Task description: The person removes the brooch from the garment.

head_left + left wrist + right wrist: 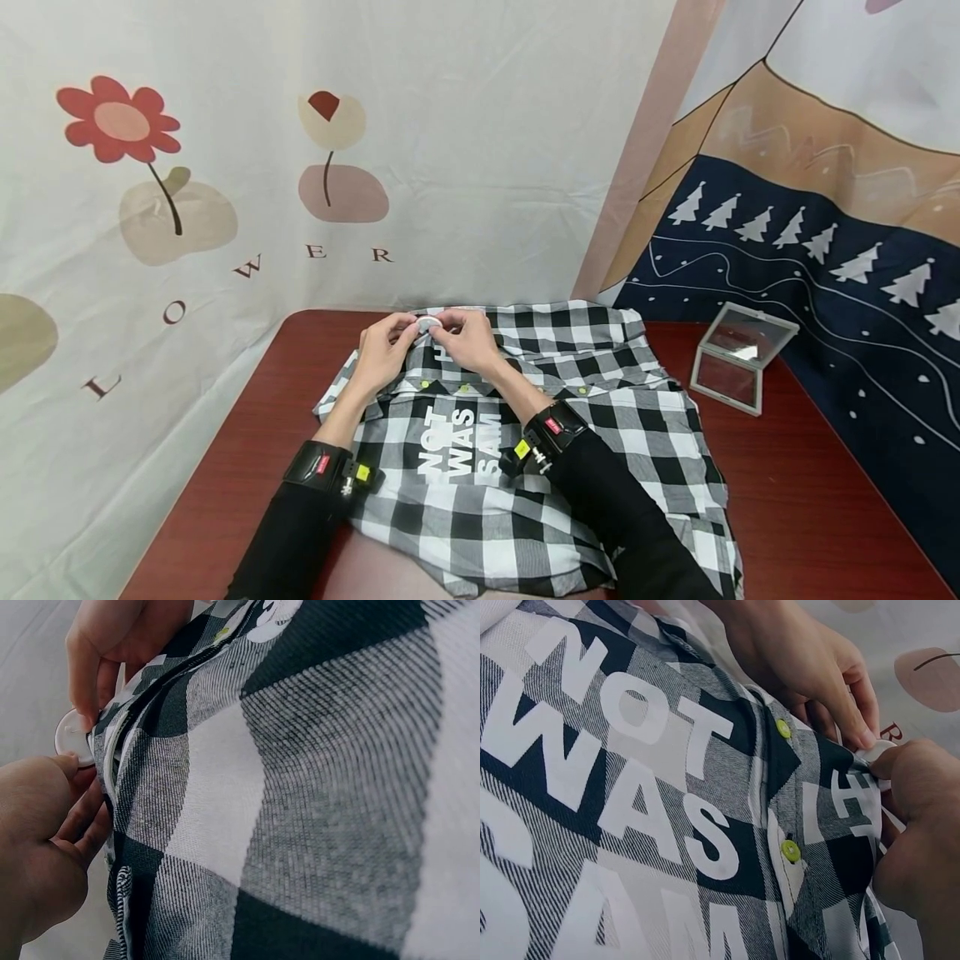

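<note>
A black-and-white checked shirt (600,400) lies flat on the dark red table (787,500), with white letters printed on it (457,446). At its far edge both hands meet on a small white round disc (427,323). My left hand (408,330) pinches the disc and the cloth edge from the left. My right hand (444,328) pinches it from the right. In the left wrist view the disc (71,735) sits between my left thumb (52,769) and the right fingers (86,690). Two yellow-green buttons (783,728) (791,850) show beside the disc (877,750).
A clear hinged box (738,358) stands open on the table to the right of the shirt. Printed cloth backdrops (450,150) hang close behind the table's far edge. Bare tabletop lies left and right of the shirt.
</note>
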Motion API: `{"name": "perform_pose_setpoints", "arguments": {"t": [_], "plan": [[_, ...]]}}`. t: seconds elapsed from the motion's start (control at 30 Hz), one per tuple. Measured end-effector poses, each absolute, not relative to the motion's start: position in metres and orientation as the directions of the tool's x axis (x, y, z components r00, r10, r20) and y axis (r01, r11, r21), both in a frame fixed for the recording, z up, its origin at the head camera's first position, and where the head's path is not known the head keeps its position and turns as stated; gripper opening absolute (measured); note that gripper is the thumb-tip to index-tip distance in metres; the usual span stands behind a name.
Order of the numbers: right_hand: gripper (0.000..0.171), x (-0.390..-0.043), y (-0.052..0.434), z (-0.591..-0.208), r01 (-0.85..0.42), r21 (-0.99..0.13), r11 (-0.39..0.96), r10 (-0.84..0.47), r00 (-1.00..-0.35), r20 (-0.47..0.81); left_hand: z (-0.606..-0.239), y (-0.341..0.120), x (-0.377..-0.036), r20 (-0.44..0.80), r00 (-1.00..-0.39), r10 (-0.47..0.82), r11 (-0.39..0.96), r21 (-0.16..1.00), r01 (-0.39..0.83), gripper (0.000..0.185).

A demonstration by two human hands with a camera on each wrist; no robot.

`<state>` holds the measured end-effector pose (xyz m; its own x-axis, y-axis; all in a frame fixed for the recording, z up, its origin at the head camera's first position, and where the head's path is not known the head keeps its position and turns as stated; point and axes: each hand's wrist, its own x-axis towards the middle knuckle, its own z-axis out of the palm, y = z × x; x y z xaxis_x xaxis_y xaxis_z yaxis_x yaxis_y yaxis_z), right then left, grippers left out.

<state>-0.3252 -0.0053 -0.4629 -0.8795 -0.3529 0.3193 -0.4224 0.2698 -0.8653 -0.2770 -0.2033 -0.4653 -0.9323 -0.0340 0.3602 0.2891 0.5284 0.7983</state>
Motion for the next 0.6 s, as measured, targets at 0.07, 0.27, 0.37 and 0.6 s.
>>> {"name": "perform_pose_setpoints", "arguments": {"t": [0.07, 0.27, 0.37, 0.6], "plan": [[0.014, -0.326, -0.004, -0.463, -0.424, -0.865, 0.268, -0.373, -0.874, 0.312, -0.465, -0.203, -0.277, 0.360, -0.932, -0.035, 0.535, 0.795, 0.287, 0.025], [0.017, -0.327, -0.001, -0.463, -0.424, -0.869, 0.254, -0.412, -0.860, 0.300, -0.466, -0.203, -0.277, 0.375, -0.926, -0.037, 0.547, 0.783, 0.295, 0.025], [0.017, -0.327, 0.000, -0.464, -0.425, -0.869, 0.253, -0.414, -0.859, 0.300, -0.466, -0.203, -0.277, 0.375, -0.926, -0.035, 0.543, 0.785, 0.297, 0.025], [0.018, -0.329, 0.006, -0.462, -0.435, -0.869, 0.236, -0.474, -0.832, 0.288, -0.466, -0.204, -0.277, 0.382, -0.924, -0.027, 0.542, 0.782, 0.308, 0.023]]}}
